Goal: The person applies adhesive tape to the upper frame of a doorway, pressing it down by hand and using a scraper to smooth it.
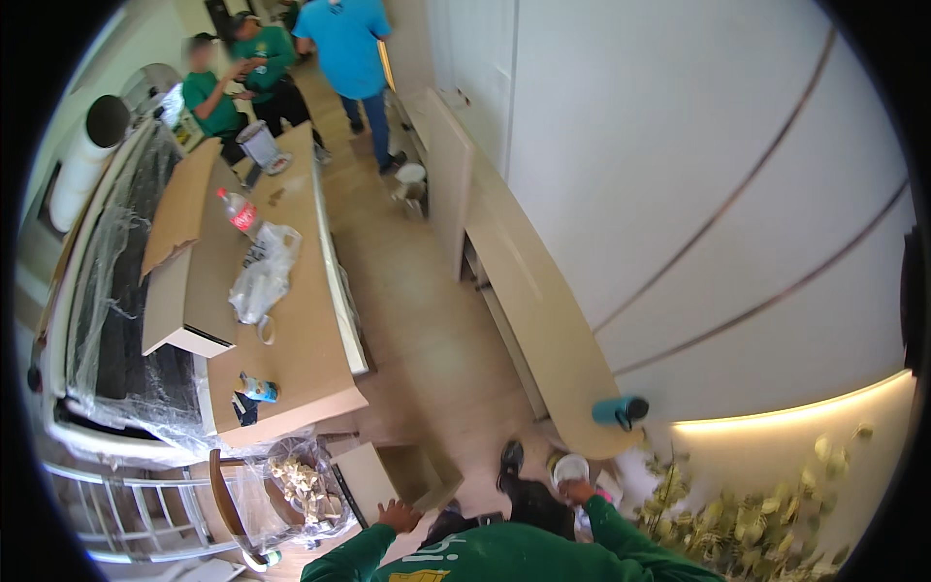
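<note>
My left hand point(400, 516) is held out low with its fingers spread, beside the near edge of an open cardboard box point(364, 482) on the floor. Whether the fingertips touch the box is hard to make out. On the other side, my right hand point(578, 490) grips the near rim of a small white bucket point(568, 469). The bucket stands close to the rounded end of a long, low wooden cabinet point(543, 320). What the bucket holds is too small to tell.
A teal bottle point(613, 411) lies on the cabinet's end. Leafy plants point(747, 504) fill the lower right. At left, a cardboard-covered table point(301, 359) carries a plastic bag point(267, 276) and a soda bottle point(238, 211). A wooden chair point(225, 504) stands nearby. Several people are farther off.
</note>
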Demonstrator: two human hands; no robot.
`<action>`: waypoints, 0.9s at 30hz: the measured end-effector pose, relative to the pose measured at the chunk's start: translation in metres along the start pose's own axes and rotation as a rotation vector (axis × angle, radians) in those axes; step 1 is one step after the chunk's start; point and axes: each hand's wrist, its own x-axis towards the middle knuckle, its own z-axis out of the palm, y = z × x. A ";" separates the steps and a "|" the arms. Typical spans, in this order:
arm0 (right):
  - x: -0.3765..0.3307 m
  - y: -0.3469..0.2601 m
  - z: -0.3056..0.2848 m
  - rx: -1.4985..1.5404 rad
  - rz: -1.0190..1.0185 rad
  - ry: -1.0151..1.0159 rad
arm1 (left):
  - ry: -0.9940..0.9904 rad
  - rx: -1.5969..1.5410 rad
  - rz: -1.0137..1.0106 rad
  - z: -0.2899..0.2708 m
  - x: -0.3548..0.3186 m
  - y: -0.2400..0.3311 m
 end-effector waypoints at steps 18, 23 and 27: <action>0.160 0.035 -0.150 0.756 0.373 -0.109 | 0.149 -0.647 -0.060 -0.043 0.045 0.022; 0.194 0.025 -0.187 0.817 0.440 -0.055 | 0.247 -0.725 0.318 -0.116 0.079 0.008; 0.221 0.038 -0.203 0.688 0.423 -0.038 | 0.222 -1.682 0.004 -0.244 0.077 0.049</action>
